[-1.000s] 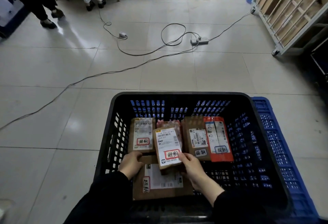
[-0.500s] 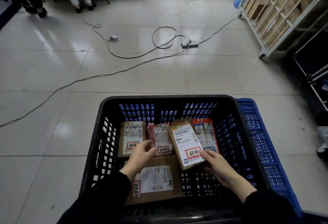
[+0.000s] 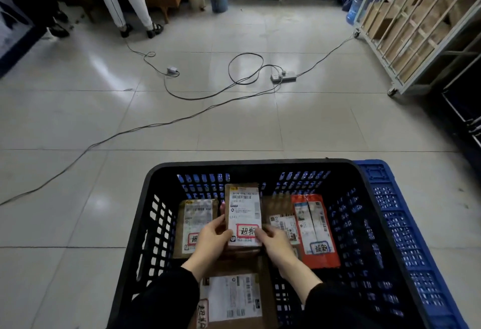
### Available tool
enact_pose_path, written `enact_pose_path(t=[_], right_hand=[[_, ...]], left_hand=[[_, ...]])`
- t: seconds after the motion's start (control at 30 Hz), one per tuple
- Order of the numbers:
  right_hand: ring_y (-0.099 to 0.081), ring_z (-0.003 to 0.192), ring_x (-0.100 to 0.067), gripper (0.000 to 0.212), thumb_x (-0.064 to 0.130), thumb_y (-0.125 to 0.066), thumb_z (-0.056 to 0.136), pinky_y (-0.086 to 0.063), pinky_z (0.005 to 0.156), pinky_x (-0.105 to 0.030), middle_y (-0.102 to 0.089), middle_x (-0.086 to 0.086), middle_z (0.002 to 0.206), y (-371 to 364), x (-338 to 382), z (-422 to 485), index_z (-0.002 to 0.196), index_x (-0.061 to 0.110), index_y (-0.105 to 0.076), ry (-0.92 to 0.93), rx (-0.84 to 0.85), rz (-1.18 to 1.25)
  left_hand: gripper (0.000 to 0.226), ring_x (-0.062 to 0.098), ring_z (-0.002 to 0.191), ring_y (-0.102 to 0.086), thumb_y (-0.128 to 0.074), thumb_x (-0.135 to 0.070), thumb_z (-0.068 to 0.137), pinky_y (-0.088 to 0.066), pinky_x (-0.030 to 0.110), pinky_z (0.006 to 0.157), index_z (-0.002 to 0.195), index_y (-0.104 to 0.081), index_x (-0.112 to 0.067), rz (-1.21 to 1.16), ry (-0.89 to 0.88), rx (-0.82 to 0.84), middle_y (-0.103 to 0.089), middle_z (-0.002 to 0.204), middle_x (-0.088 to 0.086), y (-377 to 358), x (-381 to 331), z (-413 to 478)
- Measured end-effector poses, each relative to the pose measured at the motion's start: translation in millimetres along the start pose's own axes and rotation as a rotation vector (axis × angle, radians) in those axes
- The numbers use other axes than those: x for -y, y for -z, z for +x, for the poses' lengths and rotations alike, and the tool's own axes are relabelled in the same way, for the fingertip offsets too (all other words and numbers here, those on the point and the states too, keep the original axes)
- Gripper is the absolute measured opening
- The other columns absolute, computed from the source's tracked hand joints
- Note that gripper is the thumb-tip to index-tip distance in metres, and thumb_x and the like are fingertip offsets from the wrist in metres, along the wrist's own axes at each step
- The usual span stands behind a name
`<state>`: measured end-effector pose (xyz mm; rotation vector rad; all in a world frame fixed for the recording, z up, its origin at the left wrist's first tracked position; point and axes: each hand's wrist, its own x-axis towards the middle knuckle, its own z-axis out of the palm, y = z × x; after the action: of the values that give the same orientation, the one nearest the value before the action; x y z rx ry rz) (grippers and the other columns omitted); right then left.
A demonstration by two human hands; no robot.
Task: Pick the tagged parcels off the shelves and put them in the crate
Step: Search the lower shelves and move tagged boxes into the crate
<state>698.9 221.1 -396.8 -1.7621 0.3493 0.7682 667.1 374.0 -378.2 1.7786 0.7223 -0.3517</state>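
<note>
Holding the small parcel (image 3: 243,214) by its near end, both grips are on it: left grip (image 3: 212,237) has thumb on the label face at the near-left corner w/ fingers wrapped behind the left edge, right grip (image 3: 273,242) curls over the near-right corner. So neither is free, both clasp the same parcel. Parcel sits inside the black crate (image 3: 250,165), mid-row, label & red-edged tag up, long axis running straight away from the person, i.e. far end points to the crate's back wall. It lies directly ahead of both grips, equally near to each; wrists come in over the near side, forearms angled inward toward the parcel. Key relation: the gap it's over is btw the brown parcel (image 3: 197,214) on the left & the second brown parcel (image 3: 282,220) on the right, w/ the red parcel (image 3: 315,232) just beyond that. Its axis is about parallel to those neighbours, so prob. no turning needed, just lower & let go. Can't tell if its underside rests on something below; hidden by the parcel itself & the grips. A big flat parcel (image 3: 234,300) lies under the wrists at the near side. Risk, as I judge it: left fingers behind the edge could get squeezed against the brown parcel going down.
</note>
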Motion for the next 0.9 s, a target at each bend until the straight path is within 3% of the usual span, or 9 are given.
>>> enact_pose_path(t=[0.13, 0.3, 0.43, 0.5, 0.6, 0.67, 0.83, 0.9], right_hand=[[-0.062, 0.097, -0.015, 0.033, 0.020, -0.051, 0.094, -0.052, 0.083, -0.028, -0.065, -0.005, 0.116, -9, -2, 13, 0.126, 0.011, -0.055, -0.005, -0.042, -0.084], [-0.058, 0.095, -0.015, 0.028, 0.020, -0.044, 0.097, -0.042, 0.075, -0.022, -0.064, -0.005, 0.117, -16, -6, 25, 0.118, 0.012, -0.061, 0.038, -0.021, -0.317], [-0.057, 0.109, -0.020, 0.029, 0.020, -0.042, 0.098, -0.040, 0.078, -0.022, -0.062, -0.006, 0.121, -17, -4, 24, 0.120, 0.011, -0.059, 0.009, 0.001, -0.400], [-0.056, 0.112, -0.019, 0.031, 0.019, -0.043, 0.098, -0.039, 0.078, -0.019, -0.060, -0.007, 0.125, -13, -3, 17, 0.124, 0.010, -0.055, 0.020, -0.012, -0.403], [-0.050, 0.122, -0.017, 0.040, 0.021, -0.044, 0.098, -0.040, 0.089, -0.017, -0.053, -0.007, 0.135, 1, -3, 1, 0.135, 0.006, -0.044, 0.066, -0.039, -0.419], [-0.053, 0.115, -0.011, 0.036, 0.021, -0.044, 0.097, -0.043, 0.086, -0.013, -0.057, -0.004, 0.130, 15, -3, -13, 0.131, 0.008, -0.049, 0.157, -0.052, -0.469], [-0.046, 0.124, -0.015, 0.045, 0.032, -0.043, 0.096, -0.038, 0.101, -0.026, -0.051, 0.000, 0.135, 57, 2, -60, 0.137, 0.012, -0.041, 0.312, -0.109, -0.725], [-0.047, 0.121, -0.015, 0.046, 0.036, -0.045, 0.095, -0.040, 0.098, -0.027, -0.052, 0.001, 0.131, 74, 6, -80, 0.136, 0.015, -0.041, 0.342, -0.126, -0.791]], left_hand=[[0.051, 0.022, 0.103, -0.064, -0.054, 0.000, 0.091, -0.057, 0.031, 0.082, 0.140, -0.043, -0.009, 0.033, 0.030, -0.019, -0.063, 0.123, 0.013, -7, 16, 13], [0.048, 0.019, 0.104, -0.064, -0.054, -0.004, 0.091, -0.054, 0.031, 0.088, 0.137, -0.047, -0.014, 0.143, 0.071, -0.034, -0.066, 0.120, 0.007, -17, 32, 17], [0.046, 0.010, 0.091, -0.057, -0.052, -0.008, 0.093, -0.046, 0.016, 0.068, 0.139, -0.044, -0.011, 0.203, 0.064, -0.011, -0.063, 0.124, 0.006, -17, 26, 19], [0.048, 0.011, 0.102, -0.057, -0.052, -0.011, 0.094, -0.049, 0.020, 0.081, 0.141, -0.041, -0.008, 0.233, 0.048, -0.004, -0.057, 0.133, 0.008, -14, 21, 17], [0.054, 0.019, 0.127, -0.050, -0.053, -0.015, 0.094, -0.041, 0.031, 0.106, 0.144, -0.035, -0.007, 0.355, -0.024, 0.003, -0.051, 0.141, 0.008, -7, 15, 7], [0.059, 0.019, 0.131, -0.045, -0.054, -0.018, 0.093, -0.037, 0.029, 0.109, 0.146, -0.031, -0.006, 0.438, -0.098, 0.008, -0.048, 0.143, 0.008, -3, 12, -4], [0.066, 0.017, 0.134, -0.038, -0.052, -0.036, 0.093, -0.033, 0.030, 0.112, 0.149, -0.025, -0.015, 0.703, -0.269, 0.000, -0.042, 0.146, 0.003, -5, -4, -42], [0.067, 0.018, 0.138, -0.032, -0.049, -0.040, 0.093, -0.028, 0.031, 0.114, 0.150, -0.023, -0.017, 0.766, -0.286, 0.000, -0.036, 0.150, 0.003, -12, -16, -60]])
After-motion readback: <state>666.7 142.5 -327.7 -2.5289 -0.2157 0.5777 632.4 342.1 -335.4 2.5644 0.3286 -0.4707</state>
